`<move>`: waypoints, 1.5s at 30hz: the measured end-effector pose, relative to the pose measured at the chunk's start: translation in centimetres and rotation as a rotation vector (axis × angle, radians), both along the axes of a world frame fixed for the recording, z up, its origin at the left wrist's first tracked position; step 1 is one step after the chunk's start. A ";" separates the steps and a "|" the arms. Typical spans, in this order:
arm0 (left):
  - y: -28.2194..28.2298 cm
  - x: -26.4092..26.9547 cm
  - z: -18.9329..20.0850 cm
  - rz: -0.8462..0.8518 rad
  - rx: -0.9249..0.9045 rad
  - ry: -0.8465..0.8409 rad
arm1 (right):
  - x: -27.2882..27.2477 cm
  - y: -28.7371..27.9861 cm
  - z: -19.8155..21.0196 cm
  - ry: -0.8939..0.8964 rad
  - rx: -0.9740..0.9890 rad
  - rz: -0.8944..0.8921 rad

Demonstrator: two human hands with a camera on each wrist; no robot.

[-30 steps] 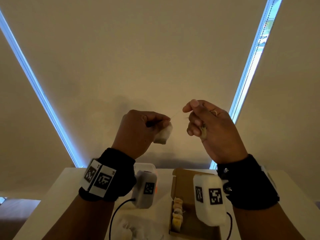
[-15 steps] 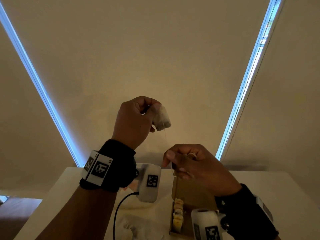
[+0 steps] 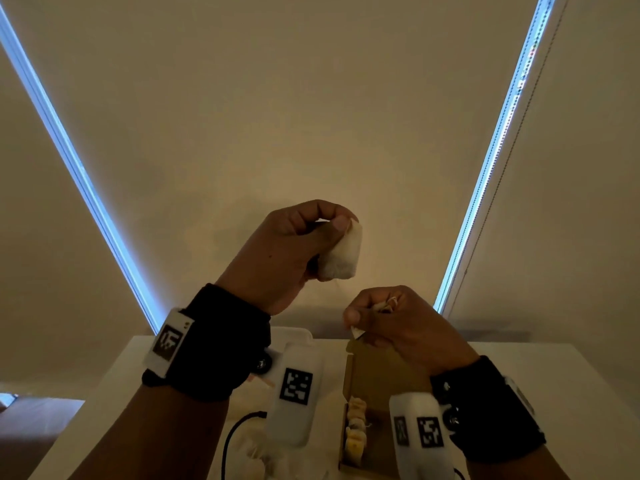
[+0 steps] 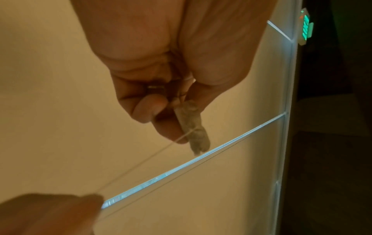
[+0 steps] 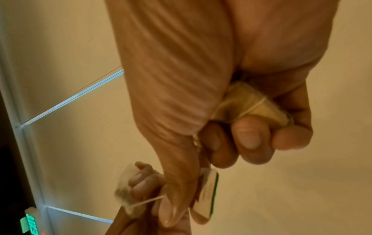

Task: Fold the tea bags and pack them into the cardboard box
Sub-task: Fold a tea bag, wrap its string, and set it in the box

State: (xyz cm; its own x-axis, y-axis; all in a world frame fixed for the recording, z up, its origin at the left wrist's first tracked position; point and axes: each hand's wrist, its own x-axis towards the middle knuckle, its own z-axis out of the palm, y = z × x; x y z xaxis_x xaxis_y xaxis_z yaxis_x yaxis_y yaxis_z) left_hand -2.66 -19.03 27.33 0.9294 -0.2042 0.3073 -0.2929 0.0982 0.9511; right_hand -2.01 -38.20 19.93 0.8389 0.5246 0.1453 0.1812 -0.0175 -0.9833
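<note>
Partly hidden: your wrists and their white camera housings cover much of the cardboard box (image 3: 375, 372) on the table (image 3: 554, 382), so only its raised flap and a row of packed tea bags (image 3: 356, 431) along its left wall show. Loose pale material on the table left of the box is too dim to identify.

Your left hand (image 3: 287, 252) is raised above the box, fingers curled, thumb and fingertips pinching the tea bag (image 3: 341, 252) by its upper corner. In the head view the bag hangs with its long axis roughly vertical, top tilted right. The left wrist view shows it edge-on (image 4: 191, 125), pointing away from the palm.

Your right hand (image 3: 398, 323) sits lower, just above the box flap, below and right of the bag. Thumb and forefinger pinch the paper tag (image 5: 207, 195); the remaining fingers curl round a second, already wound tea bag (image 5: 249, 103) in the palm.

A thin string (image 4: 141, 160) runs taut from the hanging bag to the right fingertips; it is barely visible in the head view.
</note>
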 end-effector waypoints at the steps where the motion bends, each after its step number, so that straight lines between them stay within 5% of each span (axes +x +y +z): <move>1: 0.1 -0.2 0.0 -0.079 -0.029 0.025 | 0.3 -0.1 0.1 -0.009 0.003 -0.007; 6: 0.4 -0.8 -0.2 -0.260 -0.017 0.053 | 1.3 -0.4 1.3 0.041 0.082 -0.010; 11: 0.7 -0.7 -0.6 0.061 0.414 -0.192 | 2.0 -0.6 3.2 0.134 0.193 -0.005; 18: 0.6 0.0 -1.0 0.323 0.524 -0.351 | 2.5 0.0 5.2 0.428 0.275 -0.001; 32: 0.6 0.3 -1.3 0.366 0.667 -0.555 | 2.4 0.4 4.4 0.719 0.507 0.112; 39: 0.2 0.7 -1.6 0.421 0.672 -0.553 | 1.7 0.6 4.3 0.684 0.489 0.154; 45: -0.1 0.7 -1.8 0.399 0.485 -0.400 | 0.5 1.5 4.3 0.353 0.264 -0.022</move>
State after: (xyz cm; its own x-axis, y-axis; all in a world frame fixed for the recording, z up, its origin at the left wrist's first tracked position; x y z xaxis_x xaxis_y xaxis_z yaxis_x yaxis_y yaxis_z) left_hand -1.98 -19.13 25.53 0.7977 -0.0734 0.5986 -0.5511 -0.4916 0.6742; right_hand -1.46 -36.69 24.27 0.8715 0.4898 -0.0257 -0.1643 0.2422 -0.9562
